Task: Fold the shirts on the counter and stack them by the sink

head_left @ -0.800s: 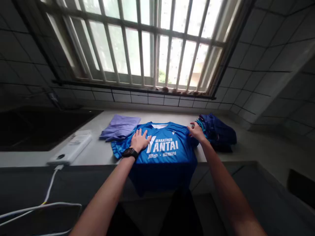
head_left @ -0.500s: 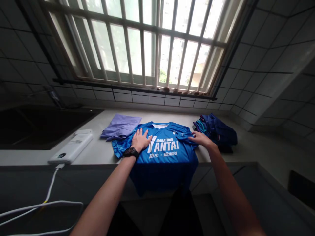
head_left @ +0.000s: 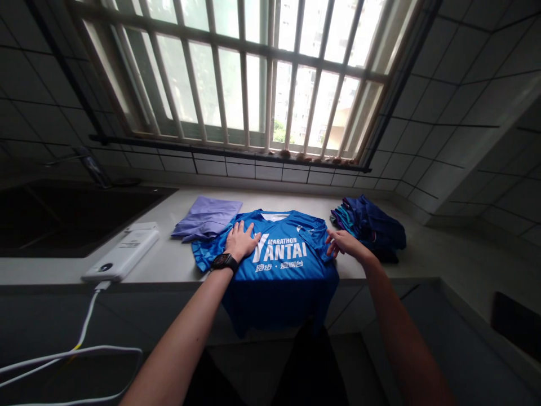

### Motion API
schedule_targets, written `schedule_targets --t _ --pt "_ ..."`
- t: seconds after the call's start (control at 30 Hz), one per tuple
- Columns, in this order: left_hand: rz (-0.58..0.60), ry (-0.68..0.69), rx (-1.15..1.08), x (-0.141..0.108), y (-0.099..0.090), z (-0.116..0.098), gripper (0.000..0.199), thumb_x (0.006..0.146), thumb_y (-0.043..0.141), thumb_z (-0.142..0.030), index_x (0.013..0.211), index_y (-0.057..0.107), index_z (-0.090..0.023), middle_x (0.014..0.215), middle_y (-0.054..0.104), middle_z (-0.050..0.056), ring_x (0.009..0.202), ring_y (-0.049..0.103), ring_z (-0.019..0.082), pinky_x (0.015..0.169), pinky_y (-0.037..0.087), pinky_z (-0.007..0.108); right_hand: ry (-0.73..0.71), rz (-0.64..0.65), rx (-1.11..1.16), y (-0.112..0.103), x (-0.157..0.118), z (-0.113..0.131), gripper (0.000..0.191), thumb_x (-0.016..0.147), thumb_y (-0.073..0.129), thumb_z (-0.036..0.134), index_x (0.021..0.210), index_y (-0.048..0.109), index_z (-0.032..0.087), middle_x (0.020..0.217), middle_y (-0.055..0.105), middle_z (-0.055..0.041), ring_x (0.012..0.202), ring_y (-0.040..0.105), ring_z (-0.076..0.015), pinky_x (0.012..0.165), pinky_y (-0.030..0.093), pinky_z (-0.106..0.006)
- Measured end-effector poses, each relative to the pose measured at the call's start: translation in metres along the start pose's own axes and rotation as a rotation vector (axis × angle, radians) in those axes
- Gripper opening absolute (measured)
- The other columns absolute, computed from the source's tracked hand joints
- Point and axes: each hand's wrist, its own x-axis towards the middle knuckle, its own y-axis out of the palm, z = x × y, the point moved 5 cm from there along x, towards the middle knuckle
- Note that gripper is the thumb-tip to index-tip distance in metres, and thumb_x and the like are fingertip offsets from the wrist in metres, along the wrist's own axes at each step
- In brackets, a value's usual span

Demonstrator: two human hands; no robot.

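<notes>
A blue shirt (head_left: 279, 248) with white lettering lies on the counter, its lower part hanging over the front edge. My left hand (head_left: 242, 241) rests flat on the shirt's left side with fingers spread, a black watch on the wrist. At the shirt's right edge is my right hand (head_left: 342, 243), its fingers bent and slightly apart beside the sleeve; no cloth shows gripped between them. The right sleeve is folded inward over the shirt's front.
A folded purple cloth (head_left: 207, 219) lies left of the shirt, and a pile of dark blue clothes (head_left: 374, 225) at the right. Farther left are a white power bank (head_left: 122, 254) with a cable and a dark sink (head_left: 63, 214). Behind is a barred window.
My right hand has let go of the sleeve, and its fingers have moved slightly down and opened. The left hand has stayed in place.
</notes>
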Motion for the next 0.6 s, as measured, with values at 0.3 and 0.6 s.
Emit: schedule_targets --t 0.3,0.6 --pt "0.004 0.008 -0.006 0.001 0.001 0.0 0.07 0.105 0.036 -0.053 0.163 0.041 -0.015 0.172 0.028 0.02 0.161 0.025 0.036 0.129 0.024 0.048 -0.324 -0.067 -0.417 0.03 0.02 0.02 0.045 0.107 0.04 0.029 0.14 0.067 0.016 0.158 0.055 -0.0124 0.149 0.049 -0.0237 0.123 0.036 -0.036" --pt "0.01 0.002 -0.011 0.0 0.002 0.001 0.071 0.104 0.035 -0.056 0.164 0.04 -0.017 0.174 0.026 0.018 0.161 0.024 0.035 0.129 0.023 0.048 0.008 0.012 -0.705 0.048 0.056 -0.005 0.065 0.11 0.014 0.042 0.171 0.014 0.019 0.178 0.007 -0.006 0.164 0.01 -0.0277 0.13 0.019 -0.052"
